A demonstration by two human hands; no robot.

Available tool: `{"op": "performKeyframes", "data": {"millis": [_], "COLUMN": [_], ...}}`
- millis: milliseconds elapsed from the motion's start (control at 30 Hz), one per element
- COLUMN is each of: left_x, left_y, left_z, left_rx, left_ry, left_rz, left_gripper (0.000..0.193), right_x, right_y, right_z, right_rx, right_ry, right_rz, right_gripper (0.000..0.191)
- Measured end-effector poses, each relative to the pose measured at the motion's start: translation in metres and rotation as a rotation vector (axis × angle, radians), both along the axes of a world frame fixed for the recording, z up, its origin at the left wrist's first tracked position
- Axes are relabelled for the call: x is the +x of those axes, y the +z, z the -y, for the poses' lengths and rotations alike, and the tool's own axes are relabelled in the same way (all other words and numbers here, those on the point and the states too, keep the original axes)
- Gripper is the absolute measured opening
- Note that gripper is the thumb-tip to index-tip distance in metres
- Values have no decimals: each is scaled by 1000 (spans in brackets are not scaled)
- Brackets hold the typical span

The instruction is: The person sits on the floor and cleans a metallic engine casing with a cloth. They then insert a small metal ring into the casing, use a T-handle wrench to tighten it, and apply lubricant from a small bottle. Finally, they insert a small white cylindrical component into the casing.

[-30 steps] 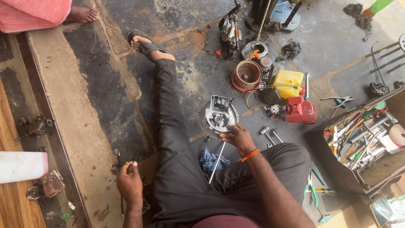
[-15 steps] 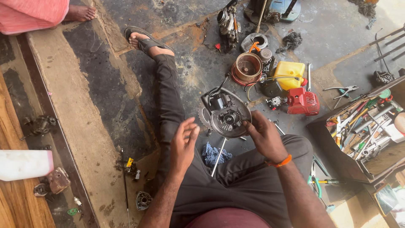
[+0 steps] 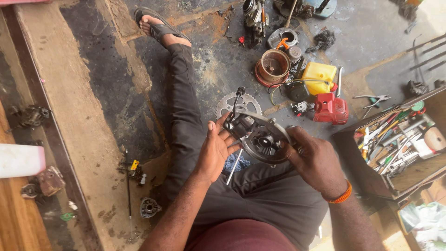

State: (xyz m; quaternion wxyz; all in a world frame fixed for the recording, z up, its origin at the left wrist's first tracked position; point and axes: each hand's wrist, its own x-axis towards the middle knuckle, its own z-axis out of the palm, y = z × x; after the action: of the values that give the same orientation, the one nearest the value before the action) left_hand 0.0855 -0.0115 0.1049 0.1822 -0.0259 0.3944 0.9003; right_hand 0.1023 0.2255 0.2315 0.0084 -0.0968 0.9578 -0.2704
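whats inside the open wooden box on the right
The wooden box holds a jumble of hand tools: screwdrivers, pliers and a pale roll at the far end. Whatever lies beneath that top layer is covered, and its lower right corner is cut off.

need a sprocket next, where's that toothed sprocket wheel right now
In the head view, the sprocket wheel lies flat on the floor beside the outstretched leg, just beyond the left hand and partly hidden by the held engine part.
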Motion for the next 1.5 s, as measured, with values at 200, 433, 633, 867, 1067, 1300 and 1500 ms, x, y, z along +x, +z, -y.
{"op": "performKeyframes", "data": {"millis": [200,433,633,867,1067,1300,1500], "left_x": [5,18,28,34,44,59,63], "left_y": [3,2,1,24,56,77,88], "left_z": [-6,-1,7,19,27,29,29], "left_rx": [-75,-127,-192,-242,-197,-144,-120], "left_ry": [-61,-112,-184,-234,-287,-333,-304], "left_rz": [78,156,230,353,386,415,373], "left_gripper": [69,49,50,45,45,45,45], "right_x": [1,0,15,30,46,71,83], "right_y": [-2,-21,-53,-72,-52,-39,-43], "right_z": [-3,-19,-37,-47,-46,-47,-49], "right_rx": [-32,-552,-729,-1006,-1176,-1143,-1180], "right_ry": [-71,-61,-114,-448,-309,-331,-313], "right_rz": [134,512,717,870,972,1021,1003], "right_gripper": [27,21,24,30,49,60,61]}}
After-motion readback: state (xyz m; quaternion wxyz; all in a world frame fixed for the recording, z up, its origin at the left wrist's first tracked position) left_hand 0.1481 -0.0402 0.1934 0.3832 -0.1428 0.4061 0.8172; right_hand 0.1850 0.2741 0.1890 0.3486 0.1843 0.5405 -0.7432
